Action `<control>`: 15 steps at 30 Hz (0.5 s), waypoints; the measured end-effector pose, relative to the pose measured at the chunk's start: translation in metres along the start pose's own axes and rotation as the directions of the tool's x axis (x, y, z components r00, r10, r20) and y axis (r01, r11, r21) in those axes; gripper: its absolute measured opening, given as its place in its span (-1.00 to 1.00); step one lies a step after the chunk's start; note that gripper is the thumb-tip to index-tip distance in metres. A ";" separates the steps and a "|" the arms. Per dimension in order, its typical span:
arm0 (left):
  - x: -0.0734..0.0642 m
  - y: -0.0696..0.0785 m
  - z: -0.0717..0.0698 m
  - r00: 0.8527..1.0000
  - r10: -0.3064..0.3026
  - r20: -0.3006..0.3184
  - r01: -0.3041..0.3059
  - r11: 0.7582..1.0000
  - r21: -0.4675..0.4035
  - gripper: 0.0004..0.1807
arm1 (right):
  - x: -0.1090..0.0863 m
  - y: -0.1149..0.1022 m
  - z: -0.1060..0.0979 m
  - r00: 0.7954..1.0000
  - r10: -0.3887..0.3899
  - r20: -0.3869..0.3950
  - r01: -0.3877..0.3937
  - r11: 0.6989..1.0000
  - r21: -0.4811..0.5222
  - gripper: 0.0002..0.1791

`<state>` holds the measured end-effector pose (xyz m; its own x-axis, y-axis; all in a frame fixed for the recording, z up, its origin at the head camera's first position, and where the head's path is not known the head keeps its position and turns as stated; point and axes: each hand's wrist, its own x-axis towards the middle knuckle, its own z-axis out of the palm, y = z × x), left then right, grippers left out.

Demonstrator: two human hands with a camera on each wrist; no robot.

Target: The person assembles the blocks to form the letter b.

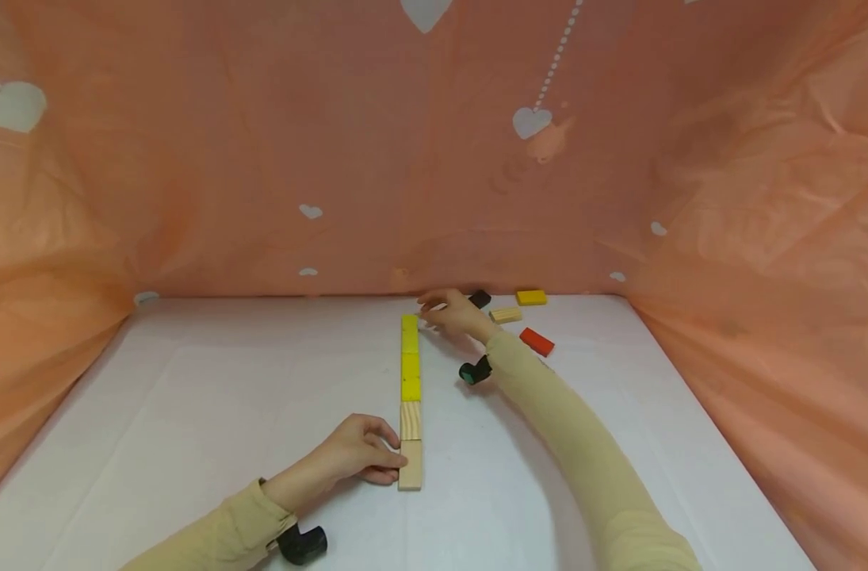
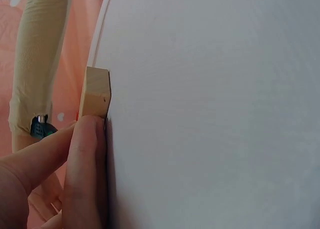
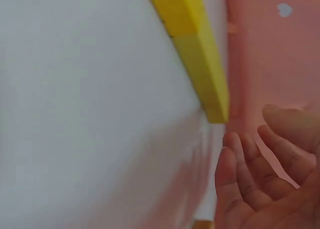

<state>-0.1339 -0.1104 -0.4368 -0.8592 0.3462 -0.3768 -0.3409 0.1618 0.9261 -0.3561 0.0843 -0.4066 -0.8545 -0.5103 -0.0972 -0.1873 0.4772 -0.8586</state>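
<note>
A straight row of flat blocks runs away from me. Two yellow blocks (image 1: 411, 376) lie at its far part, then a striped wooden block (image 1: 411, 420), then a plain wooden block (image 1: 412, 468) nearest me. My left hand (image 1: 358, 452) touches the plain block's left edge, one fingertip overlapping its top. In the left wrist view, the fingers (image 2: 87, 154) rest against that block near its end. My right hand (image 1: 453, 313) hovers beside the row's far end, its fingers loosely bent and holding nothing. The right wrist view shows it apart from the far yellow block (image 3: 207, 79).
Loose blocks lie at the back right: a black block (image 1: 480, 299), a yellow block (image 1: 531, 297), a wooden block (image 1: 506, 315) and a red block (image 1: 537, 342). Peach cloth (image 1: 362, 159) with white hearts hangs behind and beside the white table (image 1: 262, 373).
</note>
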 end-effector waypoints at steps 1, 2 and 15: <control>0.000 0.001 0.000 1.000 0.003 0.002 -0.003 1.000 -0.001 -0.70 | -0.002 0.000 -0.003 1.000 0.003 -0.002 -0.002 1.000 0.015 -0.59; 0.000 0.001 0.000 1.000 0.001 0.004 -0.001 1.000 -0.004 -0.70 | -0.005 -0.001 -0.007 1.000 0.000 -0.004 0.000 1.000 0.026 -0.59; 0.000 0.003 -0.001 1.000 -0.004 -0.001 0.004 1.000 0.024 -0.72 | -0.039 -0.007 -0.051 0.999 -0.003 -0.038 0.006 0.996 0.092 -0.50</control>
<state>-0.1350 -0.1112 -0.4339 -0.8580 0.3451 -0.3804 -0.3350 0.1854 0.9238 -0.3462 0.1370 -0.3716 -0.8716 -0.4844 -0.0757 -0.1474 0.4061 -0.9018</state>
